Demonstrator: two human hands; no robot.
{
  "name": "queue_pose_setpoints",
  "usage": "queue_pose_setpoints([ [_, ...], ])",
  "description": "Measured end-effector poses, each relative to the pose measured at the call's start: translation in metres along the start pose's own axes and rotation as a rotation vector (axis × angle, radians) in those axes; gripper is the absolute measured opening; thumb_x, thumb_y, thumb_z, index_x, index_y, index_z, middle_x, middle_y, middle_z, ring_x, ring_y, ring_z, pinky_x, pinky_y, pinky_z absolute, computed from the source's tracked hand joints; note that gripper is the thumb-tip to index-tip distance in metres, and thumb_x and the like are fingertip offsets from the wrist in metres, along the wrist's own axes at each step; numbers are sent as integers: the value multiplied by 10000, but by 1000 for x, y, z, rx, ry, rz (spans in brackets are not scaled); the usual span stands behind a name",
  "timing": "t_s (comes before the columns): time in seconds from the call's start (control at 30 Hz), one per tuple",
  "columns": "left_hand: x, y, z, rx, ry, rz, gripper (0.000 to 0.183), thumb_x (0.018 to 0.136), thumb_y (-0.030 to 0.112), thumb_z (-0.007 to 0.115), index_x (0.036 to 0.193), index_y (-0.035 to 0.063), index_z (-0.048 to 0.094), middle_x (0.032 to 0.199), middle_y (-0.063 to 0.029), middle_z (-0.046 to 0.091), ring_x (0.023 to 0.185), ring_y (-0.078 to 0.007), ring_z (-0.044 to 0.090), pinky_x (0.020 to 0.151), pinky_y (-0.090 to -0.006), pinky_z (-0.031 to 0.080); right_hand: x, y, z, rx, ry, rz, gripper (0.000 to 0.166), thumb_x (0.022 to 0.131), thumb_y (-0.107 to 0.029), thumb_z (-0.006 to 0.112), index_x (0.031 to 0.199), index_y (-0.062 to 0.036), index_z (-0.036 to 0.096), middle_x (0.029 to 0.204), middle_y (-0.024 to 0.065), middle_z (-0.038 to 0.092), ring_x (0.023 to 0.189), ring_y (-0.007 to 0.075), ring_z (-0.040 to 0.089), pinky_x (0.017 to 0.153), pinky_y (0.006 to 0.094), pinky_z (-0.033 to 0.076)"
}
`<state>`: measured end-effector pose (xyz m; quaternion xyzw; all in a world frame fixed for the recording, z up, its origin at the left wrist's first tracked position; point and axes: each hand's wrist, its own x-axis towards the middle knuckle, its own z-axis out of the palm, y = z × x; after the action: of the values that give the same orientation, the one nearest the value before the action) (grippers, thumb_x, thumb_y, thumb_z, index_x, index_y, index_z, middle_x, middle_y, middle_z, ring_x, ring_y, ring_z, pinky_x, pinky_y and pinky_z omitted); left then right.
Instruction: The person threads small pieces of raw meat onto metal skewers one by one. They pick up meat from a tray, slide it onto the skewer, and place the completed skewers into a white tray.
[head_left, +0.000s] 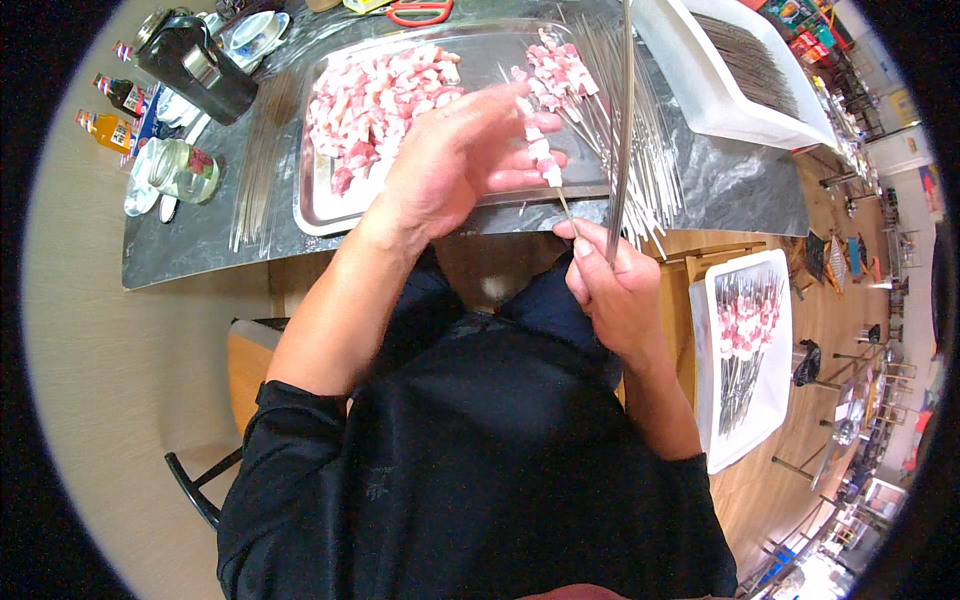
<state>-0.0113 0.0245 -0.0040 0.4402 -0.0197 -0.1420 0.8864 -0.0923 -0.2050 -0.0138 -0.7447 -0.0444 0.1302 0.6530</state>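
Note:
My right hand (619, 289) pinches the lower end of a thin metal skewer (568, 210) between thumb and fingers. Several bare metal skewers (621, 150) rise from the same hand in a tight bundle. Small pink-and-white chunks of raw meat (541, 154) are threaded on the upper part of the pinched skewer. Behind that meat, my left hand (472, 154) has its fingers extended and apart, palm toward the skewer; whether it presses on the meat is unclear. Under my left hand is a metal tray (319, 221) with a heap of cut raw meat (382, 90) and, at right, loaded skewers (562, 71).
Loose bare skewers (660, 172) lie right of the tray, others (262, 165) left. A white bin (697, 97) holds more skewers. A lower white bin (750, 435) contains meat skewers. Red-handled scissors (420, 11), a black flask (202, 67) and a glass jar (184, 172) stand around the tray.

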Motion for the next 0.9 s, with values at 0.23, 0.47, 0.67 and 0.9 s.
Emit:
queue_pose_setpoints([
  [0.23, 0, 8, -1, 2, 31, 51, 350, 1087, 248, 591, 1287, -36, 634, 1262, -257, 722, 1111, -381, 754, 928, -414, 646, -1, 0, 4, -5, 4, 12, 304, 1112, -149, 533, 1296, 10, 714, 663, -38, 517, 588, 49, 458, 549, 249, 380],
  [0.47, 0, 4, 1, 43, 35, 74, 202, 1067, 162, 600, 1109, -31, 640, 1160, -256, 739, 1062, -363, 772, 889, -377, 655, -1, -4, 7, 4, 0, 47, 301, 1115, -155, 535, 1298, 7, 711, 658, -43, 502, 587, 49, 446, 546, 250, 368],
  [0.67, -2, 12, 0, -30, 107, 28, 371, 1067, 269, 647, 1279, -33, 609, 1153, -249, 735, 1018, -351, 773, 842, -381, 663, 2, -6, 7, 0, 2, 35, 313, 1118, -172, 530, 1299, 11, 708, 664, -34, 528, 587, 51, 455, 547, 254, 377],
  [0.9, -7, 37, -27, 221, 317, 240, 367, 1081, 251, 645, 1327, -20, 624, 1082, -165, 751, 736, -197, 738, 611, -318, 620, 2, -12, 5, 58, 13, 50, 326, 1106, -118, 510, 1332, 61, 663, 714, 53, 643, 515, 43, 437, 499, 213, 357],
])
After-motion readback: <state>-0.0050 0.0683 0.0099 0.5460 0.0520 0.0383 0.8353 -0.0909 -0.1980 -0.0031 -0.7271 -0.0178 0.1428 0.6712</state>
